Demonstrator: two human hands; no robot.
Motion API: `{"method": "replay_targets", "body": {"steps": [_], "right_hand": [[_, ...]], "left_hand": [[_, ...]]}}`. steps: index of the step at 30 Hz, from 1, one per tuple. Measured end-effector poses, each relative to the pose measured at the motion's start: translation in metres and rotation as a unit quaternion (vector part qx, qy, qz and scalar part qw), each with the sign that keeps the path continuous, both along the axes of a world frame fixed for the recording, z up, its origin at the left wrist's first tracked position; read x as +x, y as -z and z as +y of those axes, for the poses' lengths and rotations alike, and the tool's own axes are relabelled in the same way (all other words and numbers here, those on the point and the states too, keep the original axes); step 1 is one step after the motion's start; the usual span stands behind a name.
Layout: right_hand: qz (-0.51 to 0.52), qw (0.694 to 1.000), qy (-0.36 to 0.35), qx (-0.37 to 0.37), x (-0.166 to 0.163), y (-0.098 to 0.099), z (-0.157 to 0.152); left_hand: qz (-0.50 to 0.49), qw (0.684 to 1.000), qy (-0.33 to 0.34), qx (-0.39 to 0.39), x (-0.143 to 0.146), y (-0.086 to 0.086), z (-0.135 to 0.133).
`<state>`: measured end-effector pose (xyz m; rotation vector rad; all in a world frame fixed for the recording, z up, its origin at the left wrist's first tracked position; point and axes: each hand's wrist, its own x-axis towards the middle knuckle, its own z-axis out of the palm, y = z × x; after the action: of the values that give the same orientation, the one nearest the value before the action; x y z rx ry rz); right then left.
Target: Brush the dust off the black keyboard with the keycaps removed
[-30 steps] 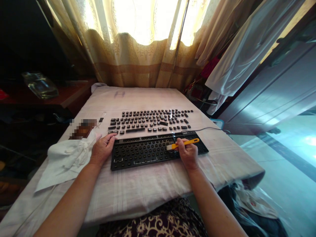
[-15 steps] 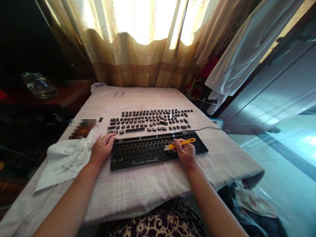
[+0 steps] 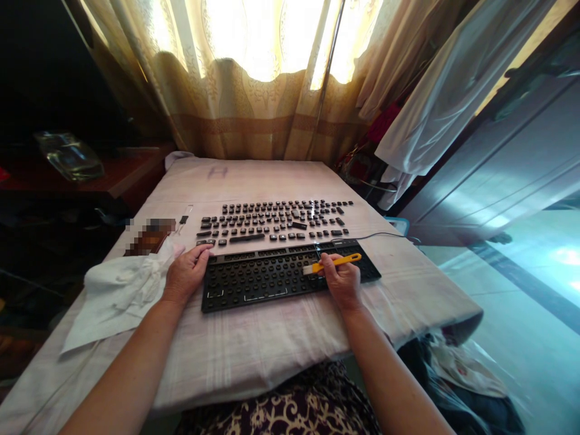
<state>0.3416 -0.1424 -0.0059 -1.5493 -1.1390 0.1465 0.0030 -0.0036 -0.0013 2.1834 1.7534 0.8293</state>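
A black keyboard base [image 3: 267, 279], its key caps off, lies near the front of the table, slightly askew, with rows of bare key sockets facing up. Over its right half is a small brush [image 3: 348, 260] with a yellow handle, its pale bristles pointing left and down at the sockets. The right hand [image 3: 343, 284] pinches the brush's handle between thumb and fingers, the handle's holed end sticking out to the right. The left hand [image 3: 186, 273] rests at the base's upper left corner, fingers bent and close together; whether they grip the edge or merely lean on it, I cannot quite tell from this angle. Just beyond the base, loose black key caps [image 3: 247, 238] sit in uneven rows, the longest in the nearest row. A thin dark cable [image 3: 383, 234] runs right from the back of the base. Left of the left hand lies a crumpled white cloth [image 3: 122, 296], with a pixelated brown object [image 3: 154, 237] behind it and a small wire tool [image 3: 183, 220] farther back. A pale tablecloth [image 3: 272, 178] covers the table, and patterned curtains [image 3: 272, 112] hang beyond, bright with daylight.
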Motion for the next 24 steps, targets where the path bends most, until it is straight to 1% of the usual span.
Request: {"method": "replay_targets", "body": {"steps": [4, 8, 13, 19, 22, 24], "right_hand": [[-0.014, 1.0, -0.021, -0.009, -0.002, -0.004, 0.0], [-0.034, 0.999, -0.041, -0.009, -0.002, -0.002, -0.001], [-0.115, 0.993, -0.035, 0.006, -0.004, -0.002, -0.004], [-0.234, 0.971, -0.039, 0.027, -0.006, -0.008, -0.006], [-0.259, 0.964, -0.058, 0.026, -0.006, -0.011, -0.008], [-0.255, 0.965, -0.066, 0.01, -0.006, -0.01, -0.011]], "left_hand": [[0.004, 1.0, -0.002, 0.002, 0.0, 0.001, 0.0], [0.006, 1.0, -0.01, -0.011, 0.001, -0.001, -0.001], [-0.001, 1.0, -0.005, -0.012, 0.002, -0.003, -0.001], [0.0, 1.0, -0.007, -0.009, 0.0, -0.002, -0.001], [0.004, 1.0, 0.0, 0.002, -0.001, -0.001, 0.0], [0.004, 1.0, 0.006, 0.011, -0.002, -0.001, 0.0]]}}
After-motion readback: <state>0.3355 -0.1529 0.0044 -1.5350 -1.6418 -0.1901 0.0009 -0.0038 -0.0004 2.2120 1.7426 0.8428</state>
